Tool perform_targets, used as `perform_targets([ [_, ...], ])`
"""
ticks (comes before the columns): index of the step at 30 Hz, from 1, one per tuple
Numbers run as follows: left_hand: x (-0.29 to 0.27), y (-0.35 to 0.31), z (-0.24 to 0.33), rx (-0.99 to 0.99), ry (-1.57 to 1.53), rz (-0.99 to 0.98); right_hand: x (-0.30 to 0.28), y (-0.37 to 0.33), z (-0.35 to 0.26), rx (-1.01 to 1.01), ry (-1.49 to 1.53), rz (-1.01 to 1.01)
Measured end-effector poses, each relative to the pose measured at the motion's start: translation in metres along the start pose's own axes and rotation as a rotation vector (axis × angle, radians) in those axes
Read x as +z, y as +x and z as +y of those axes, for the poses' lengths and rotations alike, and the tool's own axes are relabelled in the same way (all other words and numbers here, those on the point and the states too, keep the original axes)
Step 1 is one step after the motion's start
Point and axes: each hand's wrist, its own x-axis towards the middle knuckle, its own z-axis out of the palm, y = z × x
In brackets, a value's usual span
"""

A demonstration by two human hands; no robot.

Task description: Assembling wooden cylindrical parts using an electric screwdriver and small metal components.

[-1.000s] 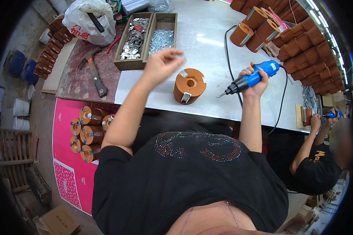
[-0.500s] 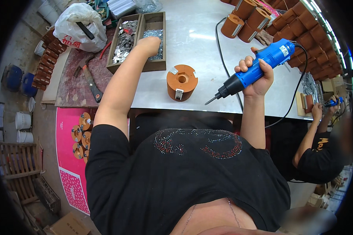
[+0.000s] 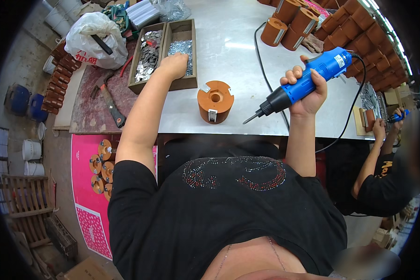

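Note:
My right hand (image 3: 309, 91) is wrapped round a blue electric screwdriver (image 3: 319, 75), whose black nose and bit point down and left over the table. My left hand (image 3: 175, 66), its fingers curled and partly hidden, reaches into the right compartment of a wooden box (image 3: 194, 46), among small shiny screws (image 3: 179, 47). Flat metal pieces (image 3: 147, 58) fill the box's other compartment. Between my hands a round terracotta-coloured block (image 3: 215, 103) stands upright on the table, apart from both. It has a central hole and metal clips at its edge.
The screwdriver's black cord (image 3: 359, 100) hangs at the right. Stacked terracotta-coloured blocks (image 3: 291, 28) stand at the back right. A hammer (image 3: 111, 105) and a white plastic bag (image 3: 95, 39) lie at the left. At far right, a co-worker's hands (image 3: 380, 128) hold another blue tool.
My left hand has moved slightly nearer within the screw compartment. The whole view has shifted a little; my right hand keeps the screwdriver in the same pose.

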Motion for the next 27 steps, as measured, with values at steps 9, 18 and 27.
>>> perform_targets([
  [9,-0.008,-0.008,0.005,0.022,-0.059,0.061,-0.002,-0.004,-0.002,-0.043,-0.040,0.024],
  [18,-0.034,-0.028,0.016,0.023,-0.412,0.503,0.009,-0.004,-0.002,-0.036,0.025,0.069],
  [27,-0.075,-0.097,0.097,0.245,-1.575,0.158,0.036,0.003,-0.011,-0.253,-0.070,-0.095],
])
